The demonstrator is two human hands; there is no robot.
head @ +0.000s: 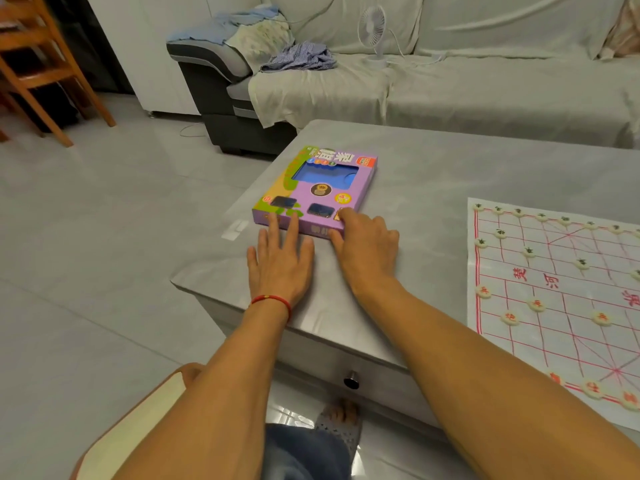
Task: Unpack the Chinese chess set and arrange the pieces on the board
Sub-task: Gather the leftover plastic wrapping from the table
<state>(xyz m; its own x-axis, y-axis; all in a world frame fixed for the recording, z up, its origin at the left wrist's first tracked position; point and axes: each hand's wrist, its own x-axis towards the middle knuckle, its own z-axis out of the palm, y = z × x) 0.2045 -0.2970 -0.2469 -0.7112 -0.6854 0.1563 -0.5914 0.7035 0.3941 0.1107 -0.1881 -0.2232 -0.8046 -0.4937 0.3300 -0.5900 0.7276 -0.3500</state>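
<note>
A flat purple chess-set box (318, 188) lies near the left corner of the grey table (433, 174). My left hand (280, 261) lies flat on the table, its straight fingertips touching the box's near edge. My right hand (367, 247) holds the box's near right corner, thumb against the side and fingers curled over the top. To the right a white paper board (561, 292) with red lines is spread out. Several cream round pieces (536, 304) stand on its points, green-marked ones far, red-marked ones near.
A sheet-covered sofa (485, 91) with a small white fan (374, 32) and crumpled clothes stands behind the table. A wooden chair (45, 64) is at the far left. The table's drawer knob (351, 381) faces me, and my foot rests on the tiled floor below.
</note>
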